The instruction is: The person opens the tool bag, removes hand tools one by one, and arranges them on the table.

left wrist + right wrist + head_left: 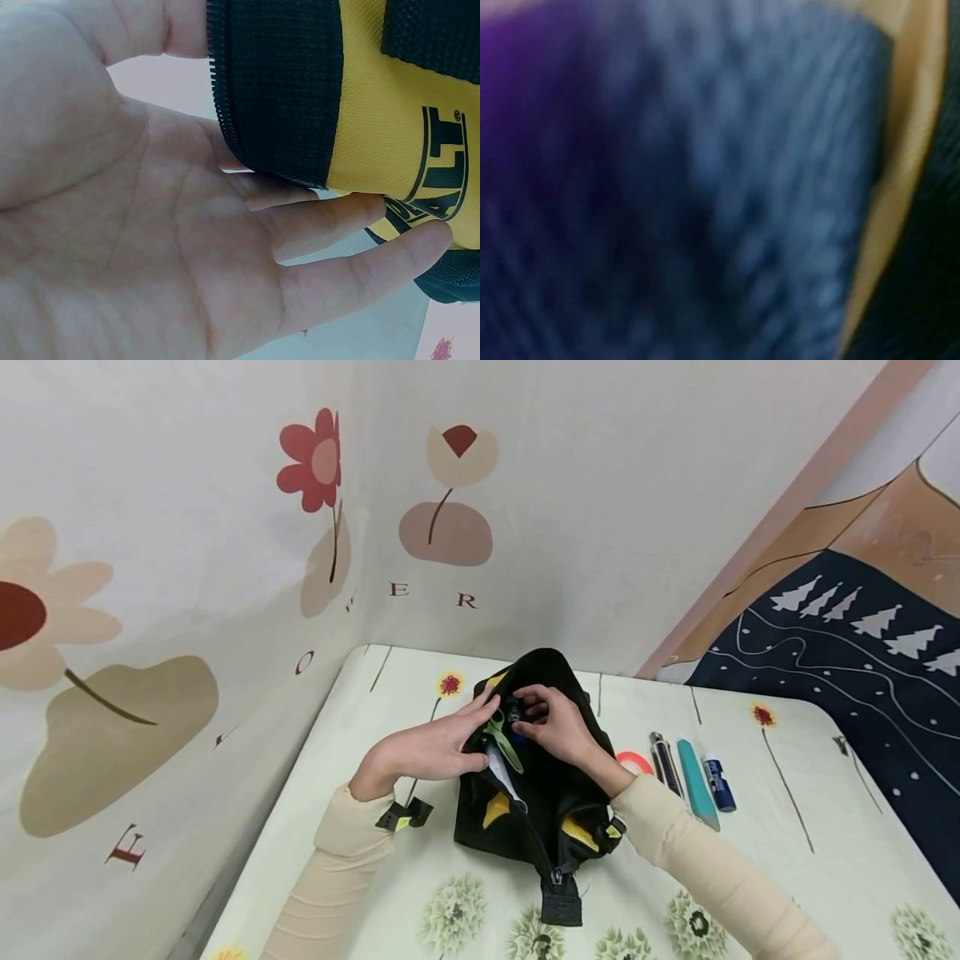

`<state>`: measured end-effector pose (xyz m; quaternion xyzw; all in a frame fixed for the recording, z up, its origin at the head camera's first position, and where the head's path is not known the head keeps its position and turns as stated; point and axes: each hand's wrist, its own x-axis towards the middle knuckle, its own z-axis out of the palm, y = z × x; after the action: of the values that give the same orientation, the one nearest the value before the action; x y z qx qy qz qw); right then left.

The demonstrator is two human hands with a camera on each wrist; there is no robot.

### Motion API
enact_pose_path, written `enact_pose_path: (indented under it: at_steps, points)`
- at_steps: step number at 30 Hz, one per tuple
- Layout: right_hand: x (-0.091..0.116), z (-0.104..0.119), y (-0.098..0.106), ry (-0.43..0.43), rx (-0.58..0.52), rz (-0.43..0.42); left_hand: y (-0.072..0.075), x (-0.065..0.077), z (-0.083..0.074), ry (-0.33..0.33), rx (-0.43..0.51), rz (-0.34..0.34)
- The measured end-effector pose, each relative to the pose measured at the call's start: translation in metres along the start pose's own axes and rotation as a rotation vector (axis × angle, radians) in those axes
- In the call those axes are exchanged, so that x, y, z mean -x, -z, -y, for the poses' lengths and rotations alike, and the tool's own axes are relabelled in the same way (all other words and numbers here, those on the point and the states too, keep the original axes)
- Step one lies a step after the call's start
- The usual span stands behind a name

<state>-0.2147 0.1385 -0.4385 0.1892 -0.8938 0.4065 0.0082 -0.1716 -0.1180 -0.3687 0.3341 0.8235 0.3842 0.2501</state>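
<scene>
A black tool bag point(495, 822) with yellow panels lies on the table, its zipped mouth spread wide. My left hand point(438, 745) is at the bag's left rim with fingers extended. In the left wrist view, the zipper edge point(219, 90) covers my thumb tip and some fingertips, while the outer fingers point(367, 274) reach along the yellow side. My right hand point(557, 724) reaches into the mouth, thumb and fingers curled round a small dark blue bottle-like item point(515, 712). Green-handled scissors point(501, 739) stand in the bag, between my hands. The right wrist view shows blurred dark fabric point(742, 187).
Right of the bag lie an orange-red ring of tape point(633, 762), a box cutter point(665, 762), a teal long case point(697, 785) and a blue glue stick point(718, 783). A strap point(561, 906) extends toward the front. A wall point(570, 568) stands behind the table.
</scene>
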Motion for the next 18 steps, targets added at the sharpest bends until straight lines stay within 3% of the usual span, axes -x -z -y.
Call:
enact_pose_path:
  at_steps: [7,18]
  points:
    - [-0.001,-0.014,-0.009,-0.049,0.018,0.049,0.000,0.000,0.001,-0.005,0.009,-0.001]
    - [-0.007,-0.024,-0.020,-0.065,0.038,0.022,0.001,0.000,0.001,-0.017,0.011,-0.006]
